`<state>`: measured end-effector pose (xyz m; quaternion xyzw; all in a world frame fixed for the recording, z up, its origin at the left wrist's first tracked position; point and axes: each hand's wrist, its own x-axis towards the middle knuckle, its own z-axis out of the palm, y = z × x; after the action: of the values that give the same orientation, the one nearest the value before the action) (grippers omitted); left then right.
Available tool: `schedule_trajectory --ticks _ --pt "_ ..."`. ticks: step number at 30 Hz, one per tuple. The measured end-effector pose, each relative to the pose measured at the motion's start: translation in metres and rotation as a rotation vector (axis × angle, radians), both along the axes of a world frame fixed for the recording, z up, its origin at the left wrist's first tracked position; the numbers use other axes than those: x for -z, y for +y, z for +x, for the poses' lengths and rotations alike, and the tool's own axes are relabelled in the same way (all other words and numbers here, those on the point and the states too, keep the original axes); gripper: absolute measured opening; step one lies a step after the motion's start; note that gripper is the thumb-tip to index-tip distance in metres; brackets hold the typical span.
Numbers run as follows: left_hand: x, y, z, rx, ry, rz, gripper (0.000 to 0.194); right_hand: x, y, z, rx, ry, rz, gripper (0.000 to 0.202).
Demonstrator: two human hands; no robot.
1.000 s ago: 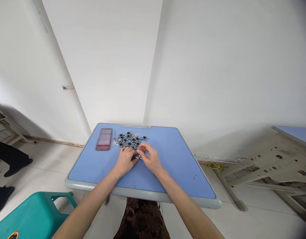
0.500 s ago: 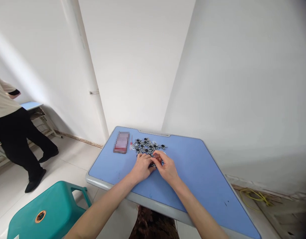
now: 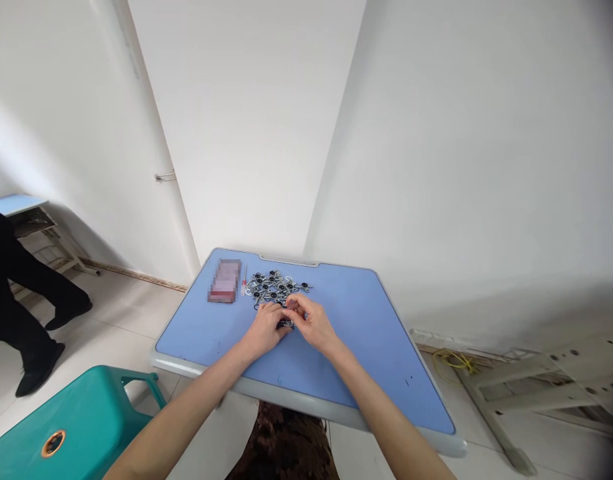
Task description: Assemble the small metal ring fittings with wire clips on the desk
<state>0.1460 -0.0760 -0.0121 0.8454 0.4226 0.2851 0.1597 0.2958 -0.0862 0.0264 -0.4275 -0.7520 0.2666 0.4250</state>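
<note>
On the blue desk (image 3: 351, 333) lies a pile of small metal pieces with black round parts (image 3: 273, 283). At the pile's near edge, my left hand (image 3: 266, 327) has its fingers closed on a small metal piece (image 3: 285, 323). My right hand (image 3: 309, 322) meets it from the right, thumb and fingers pinched together close to that piece; what is between those fingertips is too small to make out. Left of the pile are a thin tool with a red part (image 3: 244, 281) and a blurred rectangular item (image 3: 224, 281).
A green stool (image 3: 76, 420) stands at the lower left. Further left are a person's legs in black trousers (image 3: 21, 287) beside another desk (image 3: 17, 204). A white wall rises behind the desk. Yellow cable (image 3: 454, 362) and a metal frame (image 3: 531, 393) are at the right.
The view has swung to the right, so the desk and hands appear further left. More of the metal frame shows at the right. Both hands remain together at the pile's near edge.
</note>
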Motion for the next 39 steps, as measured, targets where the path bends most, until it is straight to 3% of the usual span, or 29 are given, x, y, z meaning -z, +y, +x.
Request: schedule_trajectory --ticks 7,17,24,31,39 --pt "-0.001 -0.002 0.001 0.047 -0.109 -0.003 0.012 0.010 -0.005 -0.011 0.013 -0.009 0.129 0.008" --pt "0.001 -0.002 0.001 0.029 -0.068 0.011 0.010 0.017 -0.007 -0.011 0.118 0.088 0.070 0.006" --pt "-0.006 -0.005 0.000 -0.008 -0.012 -0.001 0.008 0.017 -0.003 0.005 0.222 0.476 -0.067 0.019" --pt "-0.013 -0.011 0.001 -0.035 0.044 0.015 0.018 0.013 -0.007 0.007 0.248 0.282 0.028 0.019" --pt "-0.013 -0.012 0.001 -0.022 0.057 0.007 0.014 0.011 -0.009 0.006 0.234 0.236 0.035 0.016"
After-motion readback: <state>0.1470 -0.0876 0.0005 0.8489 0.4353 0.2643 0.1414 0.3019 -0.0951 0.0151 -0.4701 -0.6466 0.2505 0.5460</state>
